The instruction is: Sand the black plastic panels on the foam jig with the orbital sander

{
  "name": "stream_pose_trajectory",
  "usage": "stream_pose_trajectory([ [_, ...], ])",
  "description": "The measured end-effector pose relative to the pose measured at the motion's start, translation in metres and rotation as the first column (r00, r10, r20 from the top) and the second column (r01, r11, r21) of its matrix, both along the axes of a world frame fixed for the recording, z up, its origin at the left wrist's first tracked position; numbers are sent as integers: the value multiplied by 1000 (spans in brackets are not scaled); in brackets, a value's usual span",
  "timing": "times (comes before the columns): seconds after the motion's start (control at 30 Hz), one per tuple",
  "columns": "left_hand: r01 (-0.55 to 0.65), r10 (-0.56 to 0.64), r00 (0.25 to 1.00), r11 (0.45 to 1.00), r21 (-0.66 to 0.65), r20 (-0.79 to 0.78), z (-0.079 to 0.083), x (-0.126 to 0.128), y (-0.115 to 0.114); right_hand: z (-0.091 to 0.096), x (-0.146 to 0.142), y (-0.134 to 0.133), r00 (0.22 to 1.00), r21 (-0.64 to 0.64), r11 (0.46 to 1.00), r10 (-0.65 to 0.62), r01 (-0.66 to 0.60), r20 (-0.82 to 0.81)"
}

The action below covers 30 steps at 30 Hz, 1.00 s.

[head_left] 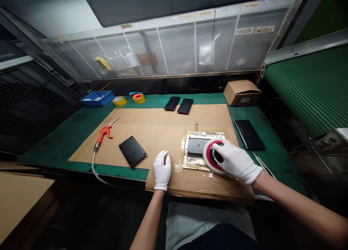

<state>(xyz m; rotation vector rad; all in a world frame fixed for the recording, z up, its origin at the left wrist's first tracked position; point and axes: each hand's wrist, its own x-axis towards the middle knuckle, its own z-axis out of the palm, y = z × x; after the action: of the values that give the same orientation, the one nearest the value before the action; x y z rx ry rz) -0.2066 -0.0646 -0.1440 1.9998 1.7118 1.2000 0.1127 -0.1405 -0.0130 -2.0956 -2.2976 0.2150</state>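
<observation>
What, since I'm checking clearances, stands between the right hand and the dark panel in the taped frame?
The round red-and-white pad in the gloved right hand hides the right end of the dark panel; nothing else visible stands between them.

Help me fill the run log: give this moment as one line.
right hand: holding round red pad; left hand: over cardboard, empty; dark panel: partly hidden by pad; orange air gun: on cardboard
</observation>
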Motion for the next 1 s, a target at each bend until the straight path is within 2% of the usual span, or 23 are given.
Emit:
stream_pose_trajectory([
  [0.1, 4, -4, 1000, 1000, -8, 2, 0, 0, 0, 0, -8, 1, 1000, 9, 1000, 22, -23, 5],
  [0.23, -3, 3, 1000, 1000, -4, -6, 1, 0, -1, 9, -56, 28, 981, 23, 981, 192, -191, -17],
  [0.3, -4, 4, 1000, 1000, -2, -7, 2, 0, -1, 13, -67, 36, 971, 20, 971, 237, -236, -15],
  [0.37, 0, 0, 1000, 1000, -2, -7, 2, 0, -1, 11, -58, 33, 972, 36, 971, 236, -236, -9],
  [0.53, 12, -12, 1000, 1000, 1, 2, 3, 1, -2, -4, 12, -8, 998, 24, 998, 58, -58, 22],
  [0.6, 12, -12, 1000, 1000, 1, 9, 3, 2, -2, -7, 24, -17, 999, 6, 999, 32, -32, 27],
  [0.67, 10, -10, 1000, 1000, 2, 10, 2, 2, -2, -6, 14, -15, 996, -4, 997, 81, -81, 20],
  [0.8, 3, -3, 1000, 1000, 2, 9, 2, 1, -3, 3, -41, 13, 971, -10, 971, 241, -241, -7],
  [0.87, -1, 1, 1000, 1000, 3, 10, 3, 1, -3, 5, -59, 27, 954, 4, 954, 300, -300, -21],
  [0.93, 0, 0, 1000, 1000, 3, 10, 4, 1, -3, 5, -58, 35, 948, 29, 948, 318, -317, -25],
  [1.0, 5, -5, 1000, 1000, 0, 9, 4, 2, -4, 4, -40, 35, 963, 35, 963, 268, -268, -22],
])
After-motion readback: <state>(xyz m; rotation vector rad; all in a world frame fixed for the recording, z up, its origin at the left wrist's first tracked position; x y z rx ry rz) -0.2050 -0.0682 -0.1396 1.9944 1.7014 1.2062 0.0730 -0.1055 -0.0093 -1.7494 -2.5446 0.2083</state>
